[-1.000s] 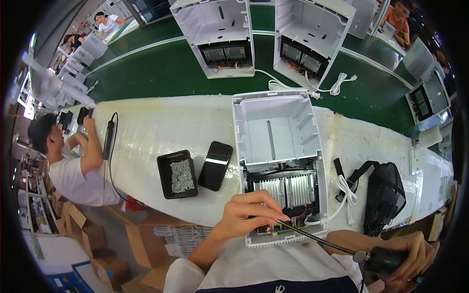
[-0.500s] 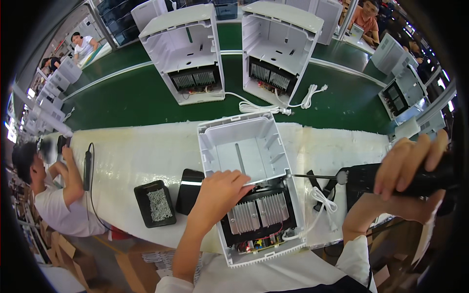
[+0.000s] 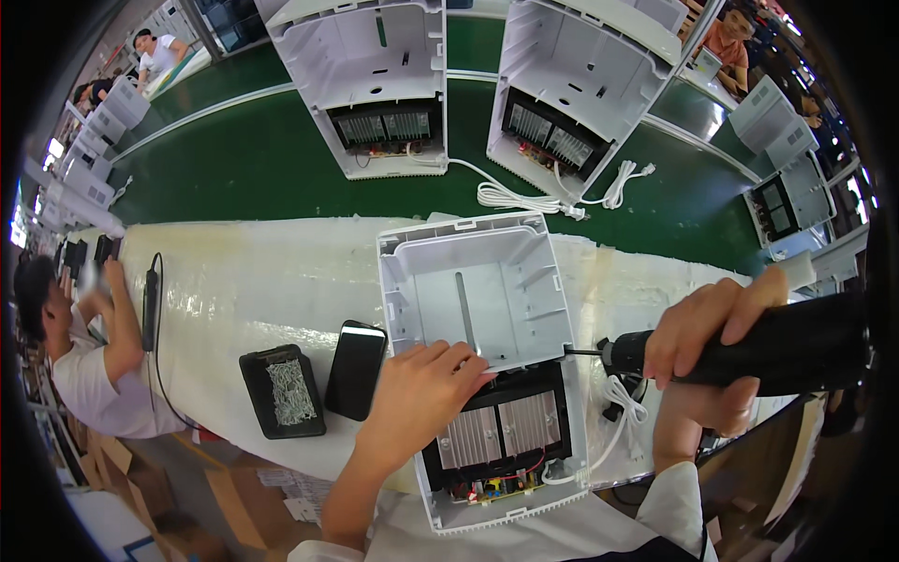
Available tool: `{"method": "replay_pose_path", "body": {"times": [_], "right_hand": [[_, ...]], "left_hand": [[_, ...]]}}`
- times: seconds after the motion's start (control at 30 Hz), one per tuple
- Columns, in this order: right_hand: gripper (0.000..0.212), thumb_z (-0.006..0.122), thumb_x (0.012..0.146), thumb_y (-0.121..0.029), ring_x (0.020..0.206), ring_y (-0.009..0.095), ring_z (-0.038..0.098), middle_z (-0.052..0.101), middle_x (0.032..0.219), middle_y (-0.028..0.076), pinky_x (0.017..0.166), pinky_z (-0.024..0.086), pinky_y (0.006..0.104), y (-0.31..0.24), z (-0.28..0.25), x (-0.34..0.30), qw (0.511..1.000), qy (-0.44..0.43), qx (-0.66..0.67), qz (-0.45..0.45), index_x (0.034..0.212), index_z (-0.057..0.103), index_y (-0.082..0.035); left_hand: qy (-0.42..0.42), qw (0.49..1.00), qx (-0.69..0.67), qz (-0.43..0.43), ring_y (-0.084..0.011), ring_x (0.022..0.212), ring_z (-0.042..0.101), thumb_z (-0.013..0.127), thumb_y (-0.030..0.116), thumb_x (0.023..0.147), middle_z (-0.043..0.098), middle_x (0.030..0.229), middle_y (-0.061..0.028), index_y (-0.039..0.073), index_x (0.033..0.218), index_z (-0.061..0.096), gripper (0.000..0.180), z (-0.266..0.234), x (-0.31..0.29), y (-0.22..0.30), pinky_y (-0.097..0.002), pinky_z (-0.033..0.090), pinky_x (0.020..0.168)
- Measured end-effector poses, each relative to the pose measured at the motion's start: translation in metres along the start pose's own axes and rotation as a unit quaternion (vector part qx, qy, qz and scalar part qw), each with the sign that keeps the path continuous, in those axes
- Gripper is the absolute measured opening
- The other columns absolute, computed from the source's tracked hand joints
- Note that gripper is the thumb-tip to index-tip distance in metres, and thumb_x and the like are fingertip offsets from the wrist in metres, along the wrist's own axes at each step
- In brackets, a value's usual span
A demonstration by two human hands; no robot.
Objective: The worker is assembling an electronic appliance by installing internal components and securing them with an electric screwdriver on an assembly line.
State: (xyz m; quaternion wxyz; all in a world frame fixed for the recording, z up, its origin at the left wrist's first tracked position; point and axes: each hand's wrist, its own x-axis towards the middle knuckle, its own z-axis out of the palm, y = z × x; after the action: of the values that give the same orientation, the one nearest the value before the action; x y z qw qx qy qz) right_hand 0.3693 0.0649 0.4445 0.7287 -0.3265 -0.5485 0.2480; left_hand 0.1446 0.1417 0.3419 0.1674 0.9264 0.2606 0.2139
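Note:
A white plastic appliance housing (image 3: 468,290) lies open in front of me, with a black frame, finned metal heat sinks (image 3: 502,433) and a small circuit board (image 3: 501,487) in its near half. My left hand (image 3: 426,393) grips the housing's middle crossbar, fingers curled over its edge. In my right hand (image 3: 702,347) is a black power screwdriver (image 3: 787,347), held level. Its thin bit meets the right side wall of the housing near the crossbar; the tip is hidden there. A white power cord (image 3: 626,398) lies beside the housing on the right.
Left of the housing are a black tray of screws (image 3: 292,393) and a smartphone (image 3: 357,370). Two similar housings (image 3: 398,169) (image 3: 552,178) stand on the green conveyor (image 3: 225,169) beyond the white-covered table (image 3: 206,309). A co-worker (image 3: 75,347) sits at the left.
The power screwdriver has moved left and nearer the housing, so less of its bit shows. My left hand stays on the crossbar. The view has shifted slightly.

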Motion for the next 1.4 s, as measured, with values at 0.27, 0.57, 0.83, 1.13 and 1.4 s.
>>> {"method": "replay_pose_path", "body": {"times": [0.27,0.57,0.83,1.13,1.4], "right_hand": [[0.052,0.075,0.085,-0.037,0.043,0.019,0.052,0.052,0.065,0.01,0.042,0.05,0.0305,0.012,0.009,-0.014,0.999,-0.007,-0.028,0.02,0.094,0.035,-0.006],[0.052,0.075,0.085,-0.038,0.042,0.018,0.049,0.05,0.064,0.009,0.041,0.048,0.0296,0.034,0.015,-0.024,0.999,0.025,-0.015,0.028,0.093,0.035,-0.005],[0.056,0.076,0.082,-0.042,0.038,0.017,0.047,0.049,0.061,0.008,0.036,0.047,0.0289,0.051,0.014,-0.025,0.999,0.029,0.005,0.018,0.092,0.036,-0.006],[0.049,0.084,0.079,-0.02,0.069,0.024,0.059,0.059,0.083,0.017,0.065,0.049,0.0394,0.053,-0.009,-0.017,0.973,-0.133,0.154,0.106,0.104,0.044,-0.006],[0.045,0.082,0.079,-0.02,0.069,0.028,0.06,0.062,0.09,0.022,0.067,0.05,0.042,0.071,-0.023,-0.012,0.949,-0.174,0.23,0.126,0.104,0.049,-0.005]], "left_hand": [[0.012,1.0,-0.005,0.004,-0.0194,0.067,0.062,0.073,0.021,0.082,0.062,0.076,0.0001,0.011,0.079,0.065,0.013,0.0,-0.004,-0.007,-0.0332,0.049,0.059],[-0.004,1.0,0.006,0.016,-0.0179,0.069,0.062,0.072,0.022,0.082,0.062,0.078,0.0005,0.01,0.08,0.066,0.014,-0.002,-0.003,-0.013,-0.0321,0.049,0.058],[-0.065,0.996,0.056,-0.02,-0.0205,0.069,0.062,0.066,0.025,0.089,0.059,0.075,-0.0036,0.007,0.081,0.06,0.021,-0.007,-0.001,-0.008,-0.0348,0.047,0.053],[-0.12,0.985,0.09,-0.082,-0.0259,0.061,0.062,0.062,0.025,0.094,0.058,0.066,-0.0066,0.006,0.082,0.054,0.024,-0.007,0.003,-0.01,-0.0368,0.045,0.048],[-0.124,0.984,0.086,-0.095,-0.0254,0.06,0.062,0.064,0.025,0.092,0.057,0.065,-0.0057,0.007,0.081,0.053,0.024,-0.007,0.006,-0.012,-0.0368,0.044,0.046]]}}
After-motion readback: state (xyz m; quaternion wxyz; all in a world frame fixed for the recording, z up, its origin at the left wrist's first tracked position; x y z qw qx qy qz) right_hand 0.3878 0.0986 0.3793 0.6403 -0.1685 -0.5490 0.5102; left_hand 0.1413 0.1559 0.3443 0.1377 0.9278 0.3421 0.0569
